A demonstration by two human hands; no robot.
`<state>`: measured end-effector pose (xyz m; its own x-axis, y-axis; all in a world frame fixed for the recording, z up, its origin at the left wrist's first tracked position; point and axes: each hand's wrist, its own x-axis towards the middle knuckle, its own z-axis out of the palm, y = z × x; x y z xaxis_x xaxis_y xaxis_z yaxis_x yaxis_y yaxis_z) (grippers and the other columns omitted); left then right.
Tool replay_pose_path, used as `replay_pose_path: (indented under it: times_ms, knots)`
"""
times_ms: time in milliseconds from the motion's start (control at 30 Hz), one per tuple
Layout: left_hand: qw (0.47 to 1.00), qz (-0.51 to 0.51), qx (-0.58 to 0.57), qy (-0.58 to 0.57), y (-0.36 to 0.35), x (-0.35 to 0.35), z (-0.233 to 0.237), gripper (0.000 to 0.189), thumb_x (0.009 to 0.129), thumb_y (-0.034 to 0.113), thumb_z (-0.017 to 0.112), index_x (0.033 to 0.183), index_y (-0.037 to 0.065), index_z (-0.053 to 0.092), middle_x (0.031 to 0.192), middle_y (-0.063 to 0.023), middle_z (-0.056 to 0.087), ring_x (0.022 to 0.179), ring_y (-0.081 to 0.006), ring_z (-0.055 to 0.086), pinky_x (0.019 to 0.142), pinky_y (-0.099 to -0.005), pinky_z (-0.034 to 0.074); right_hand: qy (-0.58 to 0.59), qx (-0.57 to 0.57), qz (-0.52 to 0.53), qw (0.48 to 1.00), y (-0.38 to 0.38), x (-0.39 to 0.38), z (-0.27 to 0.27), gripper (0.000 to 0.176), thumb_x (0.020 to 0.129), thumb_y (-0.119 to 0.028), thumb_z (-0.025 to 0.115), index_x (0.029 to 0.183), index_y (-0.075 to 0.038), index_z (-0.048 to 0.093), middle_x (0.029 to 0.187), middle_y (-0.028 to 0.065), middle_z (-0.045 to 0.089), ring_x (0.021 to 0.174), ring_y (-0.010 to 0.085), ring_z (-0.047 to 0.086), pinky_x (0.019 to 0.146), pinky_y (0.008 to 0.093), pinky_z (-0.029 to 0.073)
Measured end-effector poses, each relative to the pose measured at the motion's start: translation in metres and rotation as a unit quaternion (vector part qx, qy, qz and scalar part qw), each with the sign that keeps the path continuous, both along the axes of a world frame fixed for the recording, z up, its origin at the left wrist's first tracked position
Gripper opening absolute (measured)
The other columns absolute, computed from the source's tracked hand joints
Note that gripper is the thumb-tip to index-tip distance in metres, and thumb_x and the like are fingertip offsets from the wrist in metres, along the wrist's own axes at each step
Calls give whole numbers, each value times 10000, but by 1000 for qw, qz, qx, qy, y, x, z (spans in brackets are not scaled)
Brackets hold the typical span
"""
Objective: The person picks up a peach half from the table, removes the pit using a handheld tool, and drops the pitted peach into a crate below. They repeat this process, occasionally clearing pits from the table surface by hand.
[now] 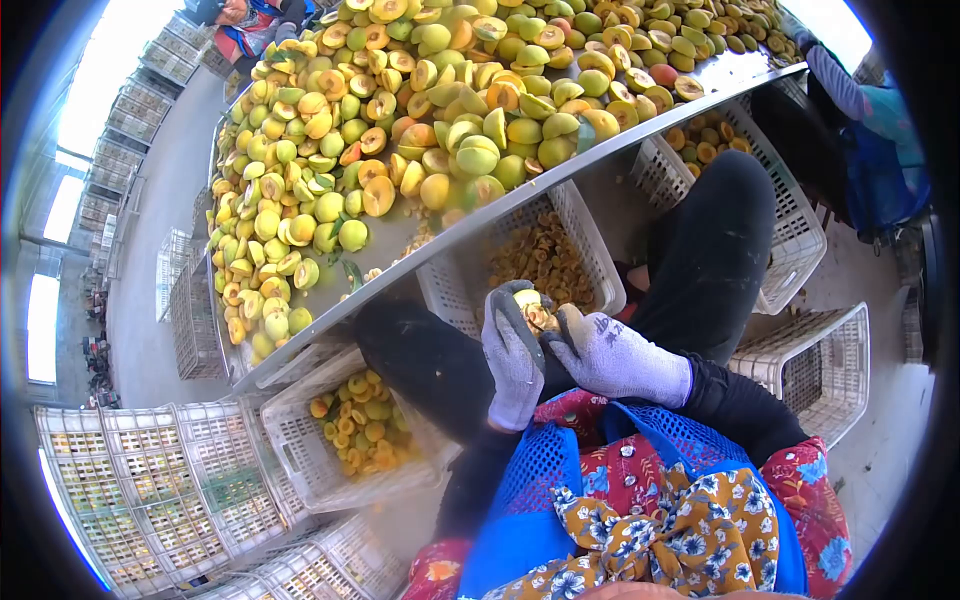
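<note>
Both my hands wear pale lavender gloves with dark grey fingers and meet above my lap. My left hand is closed around a yellow apricot, whose brownish, cut-looking side faces up. On its other side my right hand is closed, its thumb and fingers pressed at the fruit; whether it also holds a small tool is hidden. Just beyond my hands a white crate contains brown pits or scraps. A big heap of green-yellow apricots, many of them halved, covers the metal table in front.
A crate of apricot halves stands by my left leg, another crate beyond my right knee. An empty-looking crate lies at right. Stacked crates line the left. Co-workers sit at the table's far left and right.
</note>
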<state>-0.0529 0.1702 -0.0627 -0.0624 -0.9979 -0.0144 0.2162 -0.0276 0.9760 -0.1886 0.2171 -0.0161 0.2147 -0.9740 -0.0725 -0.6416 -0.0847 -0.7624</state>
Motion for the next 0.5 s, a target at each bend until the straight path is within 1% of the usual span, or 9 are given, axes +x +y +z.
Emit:
replay_pose_path:
  times_ms: [67,133,167,233,267,367,400,467,500]
  knots:
    - [996,13,-54,-76,-1,3,2,416,1085,333,341,1103,-6,582,901,-102,647,787,-172,642,725,-277,532,-68,-2,39,997,-5,-2,4,321,997,-228,503,1072,84,511,756,259,617,727,387,652,581,458,493]
    - [997,25,-67,-39,-4,0,3,398,1086,295,326,1095,-9,583,900,-99,644,780,-169,637,723,-273,523,-184,-37,108,976,-11,-10,6,315,1004,-212,488,1092,89,514,832,283,617,813,372,656,610,448,492]
    - [997,32,-72,-23,-4,0,2,391,1086,277,319,1090,-11,583,899,-98,643,776,-168,635,722,-271,519,-139,-28,110,984,-12,-12,3,314,1007,-211,481,1100,86,520,861,287,616,841,373,651,622,450,492]
    - [985,18,-55,-162,-10,2,0,301,1061,186,356,1091,-3,588,889,-99,631,800,-175,628,742,-308,511,-50,-15,116,992,-14,-14,-9,315,1013,-209,467,1115,81,533,920,293,615,896,373,642,646,453,491]
    - [991,-9,-27,-133,-14,3,-5,311,1064,193,349,1089,-1,591,896,-101,635,795,-177,626,738,-308,511,40,-30,115,992,-16,-12,-19,306,1007,-228,478,1048,64,561,848,257,622,805,378,642,640,454,492]
    - [998,-26,32,-48,-21,-1,-19,336,1070,210,333,1089,2,596,904,-105,641,788,-180,622,736,-302,506,24,111,16,993,-24,-9,-10,288,1007,-267,511,992,21,524,790,238,613,719,415,617,656,447,499]
    - [999,-18,47,-18,-21,-4,-23,343,1072,215,328,1090,3,597,905,-106,642,787,-181,621,736,-300,505,-19,84,8,996,-26,-10,-19,284,1000,-261,513,979,22,527,759,219,605,690,393,615,632,440,500]
    - [996,-16,21,-87,-21,-2,-22,353,1075,221,326,1085,2,602,910,-107,645,799,-180,622,747,-300,504,-109,35,-6,993,-25,-8,-43,276,986,-248,516,952,25,533,698,183,591,631,349,610,583,425,503]
    - [992,-15,2,-121,-24,-2,-21,357,1076,224,325,1082,1,604,912,-108,647,804,-179,623,752,-301,504,-215,188,-18,958,-32,-13,-31,272,987,-246,514,971,25,533,714,190,595,651,361,612,593,436,504]
